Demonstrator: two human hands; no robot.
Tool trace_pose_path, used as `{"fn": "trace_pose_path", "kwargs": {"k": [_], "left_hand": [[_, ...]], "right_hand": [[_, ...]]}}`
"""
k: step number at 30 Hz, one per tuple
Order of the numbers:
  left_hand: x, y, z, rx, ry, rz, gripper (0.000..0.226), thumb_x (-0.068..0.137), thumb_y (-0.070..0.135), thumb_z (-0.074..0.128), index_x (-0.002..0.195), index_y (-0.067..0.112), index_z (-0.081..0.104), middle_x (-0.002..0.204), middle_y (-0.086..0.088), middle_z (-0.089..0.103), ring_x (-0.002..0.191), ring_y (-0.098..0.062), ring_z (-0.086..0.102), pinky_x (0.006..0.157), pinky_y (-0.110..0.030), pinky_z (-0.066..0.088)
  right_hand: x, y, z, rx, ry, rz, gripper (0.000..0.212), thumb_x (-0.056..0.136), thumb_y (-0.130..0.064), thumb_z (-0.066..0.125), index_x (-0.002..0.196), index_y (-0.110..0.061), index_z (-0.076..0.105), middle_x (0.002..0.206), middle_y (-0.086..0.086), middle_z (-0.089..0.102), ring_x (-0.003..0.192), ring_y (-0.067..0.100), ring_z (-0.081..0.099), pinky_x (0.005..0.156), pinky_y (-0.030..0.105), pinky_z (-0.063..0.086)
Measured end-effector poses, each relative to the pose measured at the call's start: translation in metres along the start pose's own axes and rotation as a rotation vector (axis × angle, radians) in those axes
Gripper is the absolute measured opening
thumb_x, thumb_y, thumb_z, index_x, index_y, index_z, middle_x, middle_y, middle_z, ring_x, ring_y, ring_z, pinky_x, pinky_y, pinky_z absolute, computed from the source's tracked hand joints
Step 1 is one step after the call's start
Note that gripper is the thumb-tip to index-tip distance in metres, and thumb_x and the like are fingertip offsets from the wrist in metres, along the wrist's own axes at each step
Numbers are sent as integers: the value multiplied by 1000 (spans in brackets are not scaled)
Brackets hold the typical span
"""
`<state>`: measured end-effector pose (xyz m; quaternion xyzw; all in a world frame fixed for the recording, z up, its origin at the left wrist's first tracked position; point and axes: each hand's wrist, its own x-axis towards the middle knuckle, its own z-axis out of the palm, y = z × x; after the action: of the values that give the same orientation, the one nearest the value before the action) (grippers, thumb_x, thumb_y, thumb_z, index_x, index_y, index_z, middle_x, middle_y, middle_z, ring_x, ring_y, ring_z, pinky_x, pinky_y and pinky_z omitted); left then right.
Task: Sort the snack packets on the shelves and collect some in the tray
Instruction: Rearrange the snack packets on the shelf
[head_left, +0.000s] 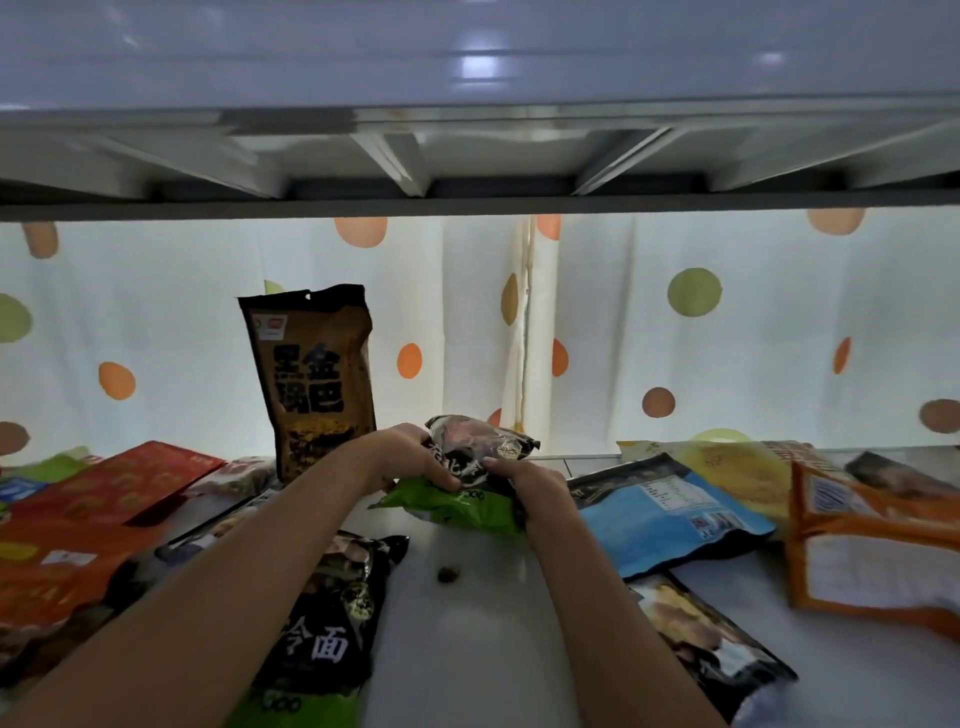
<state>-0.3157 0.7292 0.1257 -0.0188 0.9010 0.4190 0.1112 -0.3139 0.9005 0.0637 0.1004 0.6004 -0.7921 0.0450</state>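
Note:
Both my hands reach deep into a white shelf (467, 623). My left hand (410, 454) grips the left side of a small dark crinkly packet (480, 441), and my right hand (530, 480) pinches its right lower edge. The packet is lifted just above a green packet (457, 506) lying flat. A tall brown-and-black packet (314, 374) stands upright behind my left hand. A black noodle packet (332, 618) lies under my left forearm. No tray is in view.
Red and orange packets (104, 488) lie piled at the left. A blue packet (670, 512), a yellow one (727, 467), an orange-white one (872, 545) and a dark one (711, 639) lie at the right. A small crumb (448, 574) sits mid-shelf. The shelf above (478, 156) hangs low; a dotted curtain (623, 332) closes the back.

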Motion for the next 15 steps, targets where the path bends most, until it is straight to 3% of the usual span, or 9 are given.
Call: {"fn": "trace_pose_path", "kwargs": {"k": [3, 4, 8, 11, 15], "left_hand": [[-9, 1, -1, -292, 35, 86, 73, 66, -3, 84, 129, 8, 48, 105, -17, 67, 80, -26, 73, 65, -33, 60], [-12, 0, -2, -338, 52, 110, 79, 66, -6, 83, 133, 8, 44, 106, -18, 64, 81, -28, 73, 65, -34, 60], [-28, -9, -10, -310, 174, 252, 90, 62, 1, 87, 140, 15, 43, 112, -11, 63, 96, -27, 68, 81, -40, 58], [-49, -11, -15, -267, 285, 365, 85, 66, 4, 86, 138, 22, 45, 110, -6, 63, 97, -20, 65, 78, -33, 56], [-70, -17, -23, -321, 401, 437, 83, 65, 8, 88, 135, 25, 48, 113, -1, 62, 96, -12, 62, 72, -23, 52]], "right_hand": [[-7, -3, 3, 144, -98, -69, 50, 61, -11, 87, 106, 2, 69, 89, 21, 75, 81, 37, 74, 78, 49, 60], [-9, -5, 5, 181, -147, -97, 51, 63, -11, 85, 109, 2, 68, 94, 22, 74, 86, 38, 73, 82, 51, 59], [-16, -9, 12, 331, -391, -169, 55, 78, -5, 76, 128, -3, 56, 119, 26, 66, 107, 43, 66, 92, 55, 53], [-19, -11, 13, 392, -522, -174, 58, 78, 2, 74, 131, -8, 51, 125, 27, 62, 109, 43, 65, 88, 55, 53], [-28, -16, 17, 349, -568, -203, 66, 73, 9, 72, 134, -3, 49, 126, 30, 60, 112, 48, 61, 88, 56, 52]]}}
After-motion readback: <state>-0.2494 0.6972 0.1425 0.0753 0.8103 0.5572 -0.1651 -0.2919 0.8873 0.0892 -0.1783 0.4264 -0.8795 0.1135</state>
